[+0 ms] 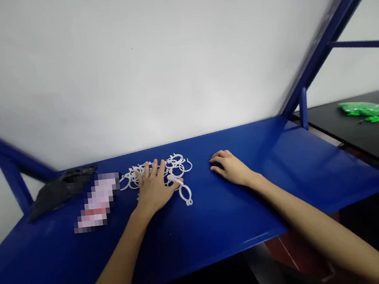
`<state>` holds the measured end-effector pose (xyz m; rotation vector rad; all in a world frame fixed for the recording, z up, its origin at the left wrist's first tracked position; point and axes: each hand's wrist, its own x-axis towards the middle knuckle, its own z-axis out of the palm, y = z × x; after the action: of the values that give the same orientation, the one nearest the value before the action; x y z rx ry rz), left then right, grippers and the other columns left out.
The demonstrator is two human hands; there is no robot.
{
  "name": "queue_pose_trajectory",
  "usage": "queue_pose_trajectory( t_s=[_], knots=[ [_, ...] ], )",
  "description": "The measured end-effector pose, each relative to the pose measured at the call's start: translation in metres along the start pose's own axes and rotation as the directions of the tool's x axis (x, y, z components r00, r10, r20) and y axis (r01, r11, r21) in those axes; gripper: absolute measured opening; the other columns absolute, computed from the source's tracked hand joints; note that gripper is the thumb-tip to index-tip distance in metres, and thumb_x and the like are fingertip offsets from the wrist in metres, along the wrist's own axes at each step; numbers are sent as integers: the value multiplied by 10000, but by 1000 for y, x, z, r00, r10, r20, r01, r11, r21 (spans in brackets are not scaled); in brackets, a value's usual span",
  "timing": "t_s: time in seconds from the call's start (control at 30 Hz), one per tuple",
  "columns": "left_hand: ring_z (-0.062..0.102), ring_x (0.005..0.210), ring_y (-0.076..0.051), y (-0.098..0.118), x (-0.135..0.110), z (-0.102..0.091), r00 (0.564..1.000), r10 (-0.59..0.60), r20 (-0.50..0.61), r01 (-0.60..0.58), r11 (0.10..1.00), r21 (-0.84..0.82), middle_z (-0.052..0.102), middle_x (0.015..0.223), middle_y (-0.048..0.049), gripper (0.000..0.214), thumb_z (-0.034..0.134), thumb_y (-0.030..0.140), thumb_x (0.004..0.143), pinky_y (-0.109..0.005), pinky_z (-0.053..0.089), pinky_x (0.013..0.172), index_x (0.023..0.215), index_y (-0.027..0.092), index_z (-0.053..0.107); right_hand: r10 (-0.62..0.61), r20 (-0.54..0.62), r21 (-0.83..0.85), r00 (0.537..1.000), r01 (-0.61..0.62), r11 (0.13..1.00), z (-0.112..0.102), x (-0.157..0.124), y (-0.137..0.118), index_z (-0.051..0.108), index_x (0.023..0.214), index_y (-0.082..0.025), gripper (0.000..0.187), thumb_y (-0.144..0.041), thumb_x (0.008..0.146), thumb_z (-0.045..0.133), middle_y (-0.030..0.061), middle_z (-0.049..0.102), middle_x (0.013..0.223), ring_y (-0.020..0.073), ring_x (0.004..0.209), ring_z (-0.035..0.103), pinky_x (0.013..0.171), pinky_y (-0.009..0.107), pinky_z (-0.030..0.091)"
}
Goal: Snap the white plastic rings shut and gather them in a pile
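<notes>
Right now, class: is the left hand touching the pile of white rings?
Touching. The head view shows the left hand lying flat on the white rings, fingers spread over them.

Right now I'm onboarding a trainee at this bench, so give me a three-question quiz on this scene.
1. True or false: the left hand lies flat on the pile of white plastic rings.
2. What does the right hand rest on? A) blue table B) green parts C) black object
3. Which colour are the parts on the far black table?

Key: 1 true. 2 A, the blue table. 3 green.
</notes>
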<state>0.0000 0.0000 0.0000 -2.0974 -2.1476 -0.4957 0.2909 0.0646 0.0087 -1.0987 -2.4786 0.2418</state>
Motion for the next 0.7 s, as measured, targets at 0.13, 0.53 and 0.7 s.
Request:
queue_pose_trajectory(
  t_s=[0.13,0.53,0.7],
  knots=[
    [212,1511,-386,1,2,2,1000,5,-2,-5,995,-98,406,1568,-160,706,559,534,895,-657,52,1204,1486,170,428,7,13,2,1000,-7,1000,0,0,0,695,1166,-153,273,-304,968,584,146,645,1197,272,1084,587,1022,463,483],
    [563,1131,-337,-1,4,-24,975,-142,-169,89,954,-286,720,1083,-67,168,752,327,800,-522,392,976,909,229,668,-271,58,176,961,257,950,-7,-6,-37,664,1237,-253,299,-375,984,561,100,631,1228,243,1143,581,1001,442,494],
    [563,1030,-313,6,3,-32,950,-118,-288,33,958,-286,707,982,-70,113,661,329,879,-495,399,917,834,225,658,-509,127,202,852,480,854,1,-15,-74,680,1184,-234,299,-423,982,566,98,620,1261,225,1085,599,940,401,497]
  ],
)
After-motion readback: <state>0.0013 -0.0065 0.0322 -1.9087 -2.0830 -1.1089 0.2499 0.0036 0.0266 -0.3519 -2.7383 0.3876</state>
